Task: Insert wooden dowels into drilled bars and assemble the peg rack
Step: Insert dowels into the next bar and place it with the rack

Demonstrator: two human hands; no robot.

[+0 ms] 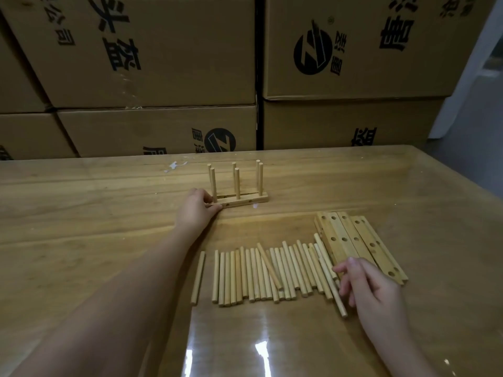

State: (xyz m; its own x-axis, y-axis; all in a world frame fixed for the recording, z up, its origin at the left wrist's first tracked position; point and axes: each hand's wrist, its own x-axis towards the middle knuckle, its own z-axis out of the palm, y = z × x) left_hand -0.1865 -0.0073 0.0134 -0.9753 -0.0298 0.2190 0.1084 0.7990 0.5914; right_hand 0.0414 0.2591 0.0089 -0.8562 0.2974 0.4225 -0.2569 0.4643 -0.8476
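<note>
glossy table [81, 213], left hand [196, 208] gripping peg rack [246, 200], right hand [373, 285] loose-fingered on dowels [253, 276]

A honey-brown table [81, 213] is showing streaky wood grain and white glare. Loose dowels [255, 273], drilled bars [340, 240] and the peg rack [245, 200] are showing pale yellowish wood, with holes reading dark. Brown cardboard boxes [163, 63] are carrying black characters and round black logos.

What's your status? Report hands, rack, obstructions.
Left hand grips peg rack at its left end, six pegs upright. Right hand on rightmost loose dowel, grip unclear. Nothing in the way.
</note>
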